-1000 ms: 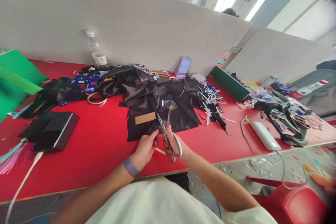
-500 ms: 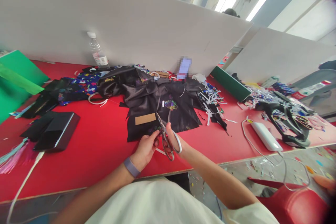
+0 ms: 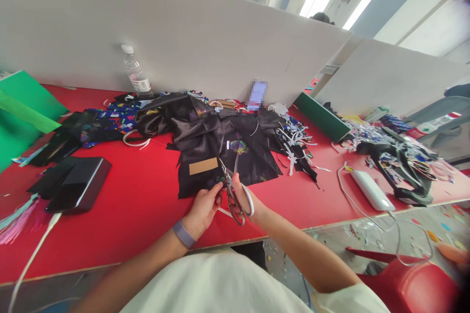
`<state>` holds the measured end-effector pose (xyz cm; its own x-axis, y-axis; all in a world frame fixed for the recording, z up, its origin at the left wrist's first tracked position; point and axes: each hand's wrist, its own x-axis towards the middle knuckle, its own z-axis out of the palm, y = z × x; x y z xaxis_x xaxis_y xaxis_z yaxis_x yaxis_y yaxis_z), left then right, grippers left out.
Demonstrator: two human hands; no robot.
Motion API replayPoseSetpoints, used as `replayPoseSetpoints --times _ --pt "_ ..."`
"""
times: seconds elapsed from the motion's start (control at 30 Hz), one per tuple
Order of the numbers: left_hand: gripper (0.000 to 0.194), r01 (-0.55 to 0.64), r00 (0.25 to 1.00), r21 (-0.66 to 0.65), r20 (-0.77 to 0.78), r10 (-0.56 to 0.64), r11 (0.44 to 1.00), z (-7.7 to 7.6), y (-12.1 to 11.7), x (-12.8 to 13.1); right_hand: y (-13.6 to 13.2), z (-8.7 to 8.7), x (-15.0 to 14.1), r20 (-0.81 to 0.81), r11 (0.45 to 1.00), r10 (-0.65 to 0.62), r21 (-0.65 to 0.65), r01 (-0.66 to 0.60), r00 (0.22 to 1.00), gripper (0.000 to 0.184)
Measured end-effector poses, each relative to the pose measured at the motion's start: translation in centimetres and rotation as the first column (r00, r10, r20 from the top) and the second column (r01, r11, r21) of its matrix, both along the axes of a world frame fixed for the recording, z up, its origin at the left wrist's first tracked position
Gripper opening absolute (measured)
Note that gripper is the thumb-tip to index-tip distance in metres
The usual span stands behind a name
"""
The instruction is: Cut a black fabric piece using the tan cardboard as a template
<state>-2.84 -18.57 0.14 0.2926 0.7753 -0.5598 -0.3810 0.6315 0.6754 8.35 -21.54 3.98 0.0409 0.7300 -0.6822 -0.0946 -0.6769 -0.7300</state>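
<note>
Shiny black printed cloth (image 3: pixel 257 164) lies just beyond the left hand (image 3: pixel 206 204), which pinches what seems from here its near edge, and the right hand (image 3: pixel 243 198), curled round parted silver metal scissors (image 3: pixel 229 188).

Wearing a pale cream top (image 3: pixel 220 286) with a short right sleeve (image 3: pixel 352 300) and a purple-grey band (image 3: pixel 184 234) round the left wrist (image 3: pixel 192 225).

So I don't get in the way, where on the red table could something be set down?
Bare red tabletop shows between the black box and the black cloth, and between the right forearm and the white device. It's crowded along the grey partition, where scraps pile up, and at the left hand and right hand with scissors.
</note>
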Motion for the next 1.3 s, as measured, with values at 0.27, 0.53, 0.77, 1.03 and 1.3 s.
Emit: replayPoseSetpoints --times 0.27,0.53,0.77,1.03,1.3 --pt "0.031 -0.009 1.0 0.002 0.023 0.009 1.0 -0.3 0.0 0.1 0.2 -0.8 0.5 -0.078 0.999 0.051 0.012 -0.05 0.996 0.071" --pt "0.031 -0.013 0.999 -0.006 0.029 0.013 1.0 -0.2 0.0 0.0 0.7 -1.4 0.9 -0.062 0.994 0.107 0.036 -0.105 0.992 0.078" --pt "0.031 -0.013 0.999 -0.014 0.039 0.013 1.0 -0.4 0.0 0.0 0.5 -0.9 0.7 -0.083 0.998 0.059 0.002 -0.059 0.995 0.075" --pt "0.03 -0.012 0.999 -0.015 0.047 0.013 1.0 -0.3 0.0 0.0 0.3 -0.9 0.4 -0.112 0.999 -0.021 0.024 0.023 0.994 0.069" --pt "0.031 -0.005 0.999 -0.005 0.047 0.005 1.0 -0.3 0.0 0.0 0.7 -1.1 0.8 -0.091 0.999 0.048 0.023 -0.046 0.995 0.073"
